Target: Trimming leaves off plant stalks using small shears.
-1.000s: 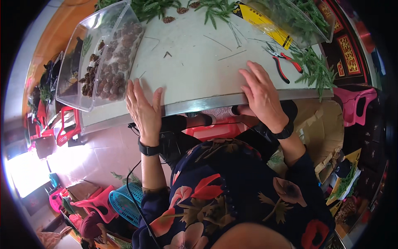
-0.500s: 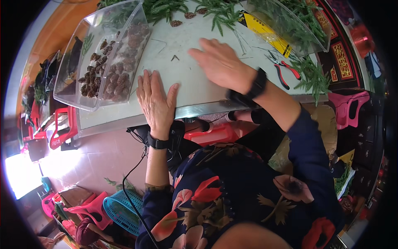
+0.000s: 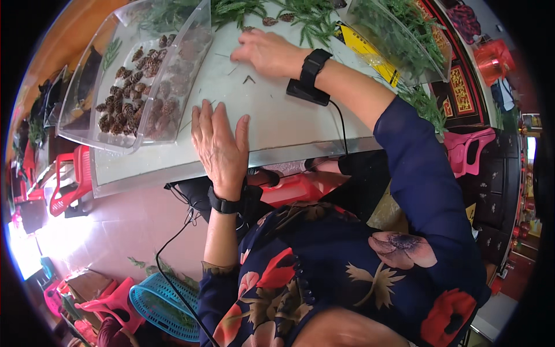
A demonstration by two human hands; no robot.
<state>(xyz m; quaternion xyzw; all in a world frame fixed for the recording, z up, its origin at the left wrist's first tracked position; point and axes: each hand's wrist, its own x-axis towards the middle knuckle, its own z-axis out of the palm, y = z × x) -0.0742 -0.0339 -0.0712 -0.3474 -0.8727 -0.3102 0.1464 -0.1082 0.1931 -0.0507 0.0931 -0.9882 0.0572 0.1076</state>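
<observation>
Right hand has neared a pinecone, perhaps touching it.

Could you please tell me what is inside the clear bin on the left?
The bin holds loose brown pinecones. The upper ones show, some only hazily through the plastic; anything beneath them is covered.

Harsh glare lower left; curved, blackened rim.

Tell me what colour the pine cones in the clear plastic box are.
The pine cones are dark brown, seen best in the head view.
</observation>
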